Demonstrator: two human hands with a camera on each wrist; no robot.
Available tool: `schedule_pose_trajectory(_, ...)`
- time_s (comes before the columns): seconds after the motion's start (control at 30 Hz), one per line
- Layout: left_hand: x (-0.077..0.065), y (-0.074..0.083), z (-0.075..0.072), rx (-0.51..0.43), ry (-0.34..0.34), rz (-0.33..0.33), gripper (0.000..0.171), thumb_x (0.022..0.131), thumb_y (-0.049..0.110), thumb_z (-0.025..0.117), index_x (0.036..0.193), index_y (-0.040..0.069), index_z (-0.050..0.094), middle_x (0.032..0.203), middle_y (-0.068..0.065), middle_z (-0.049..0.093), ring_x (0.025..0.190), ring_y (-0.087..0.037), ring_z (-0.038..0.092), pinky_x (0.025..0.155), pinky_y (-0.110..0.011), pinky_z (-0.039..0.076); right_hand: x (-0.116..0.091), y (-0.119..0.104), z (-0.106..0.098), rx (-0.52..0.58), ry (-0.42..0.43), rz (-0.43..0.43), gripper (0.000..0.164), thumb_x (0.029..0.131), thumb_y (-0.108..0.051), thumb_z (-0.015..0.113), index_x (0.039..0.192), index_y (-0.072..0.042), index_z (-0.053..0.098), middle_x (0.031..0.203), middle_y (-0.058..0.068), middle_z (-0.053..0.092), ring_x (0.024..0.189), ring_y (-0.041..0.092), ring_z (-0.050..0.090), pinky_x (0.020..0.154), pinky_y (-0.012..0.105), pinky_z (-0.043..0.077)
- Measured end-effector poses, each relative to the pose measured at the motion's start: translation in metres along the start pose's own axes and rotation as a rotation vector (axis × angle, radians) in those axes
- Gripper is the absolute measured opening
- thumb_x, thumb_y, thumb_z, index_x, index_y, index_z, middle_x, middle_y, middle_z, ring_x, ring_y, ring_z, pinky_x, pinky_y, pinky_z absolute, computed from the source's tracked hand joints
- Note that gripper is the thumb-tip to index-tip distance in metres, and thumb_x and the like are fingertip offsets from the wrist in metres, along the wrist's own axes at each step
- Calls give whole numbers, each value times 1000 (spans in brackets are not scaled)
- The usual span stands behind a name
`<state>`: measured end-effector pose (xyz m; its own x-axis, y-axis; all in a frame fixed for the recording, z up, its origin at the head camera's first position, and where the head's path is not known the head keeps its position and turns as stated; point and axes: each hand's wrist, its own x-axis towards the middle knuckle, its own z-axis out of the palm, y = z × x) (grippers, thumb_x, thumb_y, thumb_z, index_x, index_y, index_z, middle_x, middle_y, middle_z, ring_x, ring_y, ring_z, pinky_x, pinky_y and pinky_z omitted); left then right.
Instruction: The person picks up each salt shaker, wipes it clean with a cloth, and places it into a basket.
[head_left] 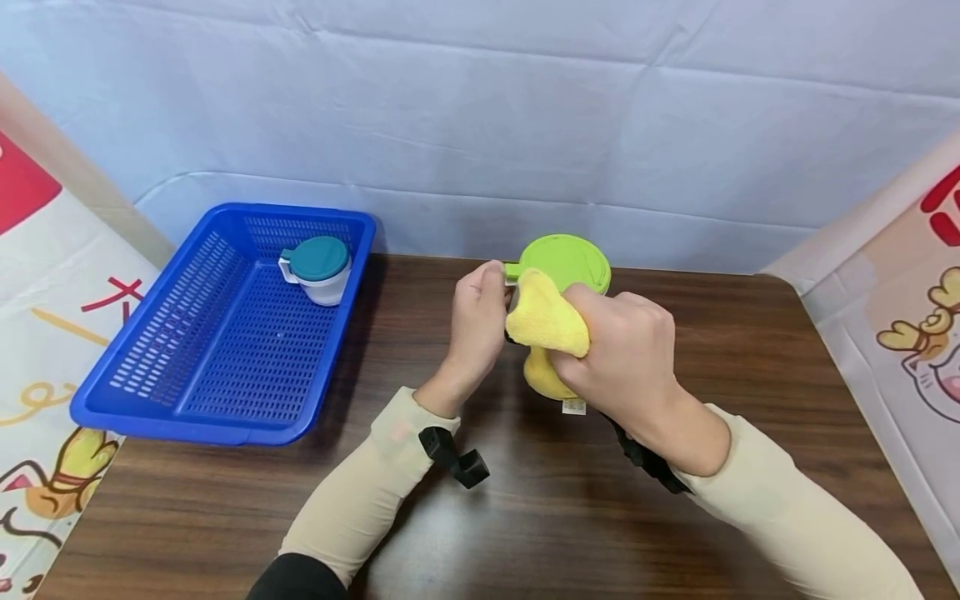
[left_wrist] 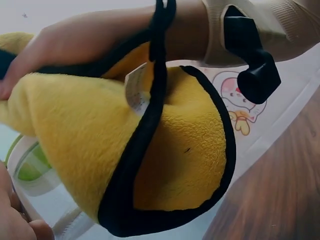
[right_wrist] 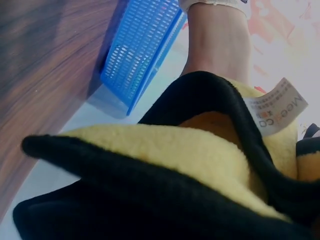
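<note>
My left hand (head_left: 478, 317) grips the handle of a jar with a bright green lid (head_left: 567, 260), holding it above the table. A yellow cloth (head_left: 553, 317) with dark edging is bunched in my right hand (head_left: 630, 354), right in front of the jar and partly covering it. In the left wrist view, the cloth (left_wrist: 85, 135) hangs in folds from the right hand, and part of the jar (left_wrist: 35, 170) shows behind it. The fingers (left_wrist: 15, 215) of my left hand appear at the lower left corner. A white printed tag (right_wrist: 275, 107) sticks out from the cloth in the right wrist view.
A blue plastic basket (head_left: 300, 435) stands at the left of the brown wooden table (head_left: 750, 400). Inside its far right corner sits a white jar with a teal lid (head_left: 320, 258). A pale cloth backdrop (head_left: 480, 125) rises behind the table.
</note>
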<state>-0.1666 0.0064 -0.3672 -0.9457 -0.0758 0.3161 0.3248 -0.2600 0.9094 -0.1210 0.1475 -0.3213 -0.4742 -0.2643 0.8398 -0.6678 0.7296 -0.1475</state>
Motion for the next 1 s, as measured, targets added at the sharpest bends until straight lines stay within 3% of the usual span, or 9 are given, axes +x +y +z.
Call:
schedule_pose_trajectory(0.17, -2, -1, 0, -10, -40, 60, 41, 106, 11, 37, 65, 10, 38, 59, 0, 35, 50, -14, 34, 50, -24, 31, 2, -6, 4, -40, -4, 2, 10, 70, -11, 45, 63, -13, 39, 49, -1, 27, 44, 20, 21, 42, 33, 22)
schedule_pose_trajectory(0.27, -3, -2, 0, 36, -36, 87, 42, 107, 10, 38, 65, 10, 40, 60, 1, 36, 52, -13, 35, 52, -24, 31, 3, -7, 6, -83, -9, 6, 11, 71, -10, 43, 62, -12, 37, 49, -1, 24, 47, 18, 17, 42, 33, 19)
schedule_pose_trajectory(0.53, -4, -3, -1, 185, -27, 85, 41, 106, 9, 39, 65, 9, 43, 59, 2, 37, 53, -12, 36, 53, -24, 32, 3, -8, 8, -203, -43, 23, 12, 68, -8, 44, 61, -11, 36, 49, 0, 23, 52, 18, 13, 40, 32, 17)
schedule_pose_trajectory(0.77, -4, -4, -3, 219, -61, 166, 13, 86, -11, 51, 78, -4, 58, 66, -1, 46, 63, -14, 42, 63, -26, 37, 5, -10, 7, -300, -101, -8, 12, 63, -3, 51, 62, -9, 40, 46, 1, 30, 48, 19, 16, 37, 33, 20)
schedule_pose_trajectory(1.0, -7, -6, -3, 216, -61, 164, 14, 86, -14, 55, 93, -8, 66, 74, -10, 56, 71, -14, 48, 70, -26, 42, 4, -9, 10, -337, -102, -10, 12, 61, -2, 50, 63, -9, 41, 45, 1, 30, 46, 19, 16, 38, 32, 21)
